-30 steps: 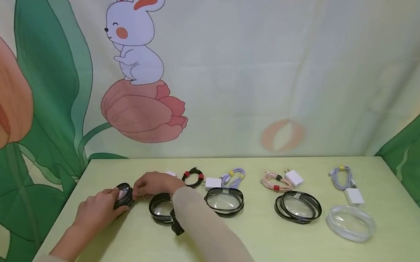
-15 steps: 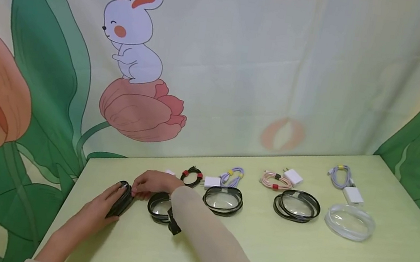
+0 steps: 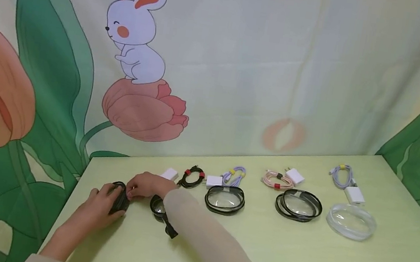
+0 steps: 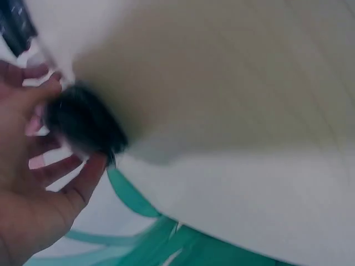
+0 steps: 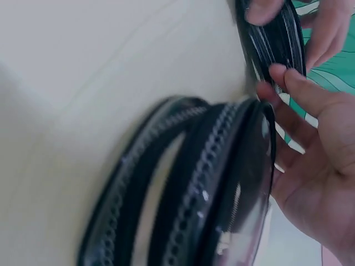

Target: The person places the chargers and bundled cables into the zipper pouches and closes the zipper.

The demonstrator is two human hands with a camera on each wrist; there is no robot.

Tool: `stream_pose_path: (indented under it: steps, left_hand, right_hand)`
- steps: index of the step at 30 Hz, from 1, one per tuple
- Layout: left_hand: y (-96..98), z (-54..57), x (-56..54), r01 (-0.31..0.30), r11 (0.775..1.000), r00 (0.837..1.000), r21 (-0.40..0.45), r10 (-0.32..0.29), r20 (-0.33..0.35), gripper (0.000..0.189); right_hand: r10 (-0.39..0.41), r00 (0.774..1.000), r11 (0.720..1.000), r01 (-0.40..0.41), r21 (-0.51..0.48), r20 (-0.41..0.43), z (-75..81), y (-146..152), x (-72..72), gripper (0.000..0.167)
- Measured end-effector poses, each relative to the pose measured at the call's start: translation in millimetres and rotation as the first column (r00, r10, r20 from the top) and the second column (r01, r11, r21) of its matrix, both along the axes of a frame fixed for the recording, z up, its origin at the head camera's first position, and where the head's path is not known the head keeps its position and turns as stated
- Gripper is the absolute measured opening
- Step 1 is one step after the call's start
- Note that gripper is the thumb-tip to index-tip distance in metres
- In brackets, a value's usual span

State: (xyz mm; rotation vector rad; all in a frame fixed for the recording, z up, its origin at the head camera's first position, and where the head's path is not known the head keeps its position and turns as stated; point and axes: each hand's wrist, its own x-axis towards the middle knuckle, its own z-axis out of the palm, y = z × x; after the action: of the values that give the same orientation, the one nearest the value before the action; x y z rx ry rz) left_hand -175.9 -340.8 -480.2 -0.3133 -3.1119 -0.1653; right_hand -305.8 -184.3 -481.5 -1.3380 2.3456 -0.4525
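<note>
A small black-edged zip pouch is at the far left of the table, tilted on its side in the head view. My left hand grips it from the left, thumb at the near end. At the opposite edge my right hand pinches the zipper end with thumb and forefinger. The right wrist view shows those fingertips at the zip of the pouch. In the blurred left wrist view the pouch sits between curled fingers. A second clear-topped black pouch lies beside the right forearm, partly hidden by the sleeve.
Further right stand two black-rimmed pouches, one mid-table and another, then a clear white one. Behind them lie a black cable, purple cables, a pink cable and several white chargers. A printed curtain backs the table.
The pouch has turned from showing its clear top to showing its zippered side. My right hand has shifted slightly left with it, exposing more of a white charger behind.
</note>
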Motion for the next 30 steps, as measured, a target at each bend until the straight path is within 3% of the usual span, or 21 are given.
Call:
stream_pose_path:
  steps: [3,6,10,12,16,19,24,27,30]
  left_hand:
    - [-6.8,2.2,4.3,0.001,0.999,0.999,0.049,-0.004,0.042,0.057]
    - [-15.9,0.5,7.9,0.101,0.989,0.994,0.108,-0.105,0.028,0.048]
    - [-23.5,0.2,12.6,0.202,0.967,0.975,0.153,-0.213,0.056,0.057]
    - [-25.0,2.7,14.0,0.201,0.968,0.972,0.147,-0.216,0.096,0.066]
    - [-25.1,4.5,11.4,0.203,0.974,0.973,0.105,-0.212,0.086,0.071]
    - [-19.9,0.5,7.9,0.200,0.978,0.978,0.067,-0.203,0.054,0.067]
    - [-13.7,-4.9,8.6,0.176,0.984,0.984,0.000,-0.176,0.026,0.066]
    - [-13.1,-3.9,10.0,0.194,0.981,0.981,-0.014,-0.194,-0.010,0.068]
    - [-13.8,1.0,8.3,0.217,0.976,0.976,0.035,-0.216,-0.033,0.073]
  right_hand:
    - [-0.064,0.998,0.998,0.064,-0.001,-0.002,-2.2,0.9,6.3,0.018]
    - [-0.087,0.996,0.996,0.087,0.002,-0.001,-1.9,3.4,11.6,0.019]
    - [-0.076,0.997,0.997,0.076,0.000,0.002,-1.3,5.0,12.4,0.020]
    - [-0.061,0.998,0.998,0.061,-0.004,-0.003,-1.8,4.5,9.9,0.020]
    - [-0.014,0.999,1.000,0.015,0.004,-0.029,-3.4,5.3,3.7,0.019]
    - [0.071,0.996,0.997,-0.070,0.030,-0.053,-5.3,9.3,0.7,0.017]
    - [0.227,0.974,0.973,-0.226,0.050,-0.016,-2.8,10.7,2.9,0.014]
    - [0.228,0.973,0.972,-0.227,0.057,-0.017,-0.5,10.0,3.8,0.015]
    - [0.144,0.986,0.988,-0.139,0.060,-0.079,-0.2,11.7,2.2,0.016]
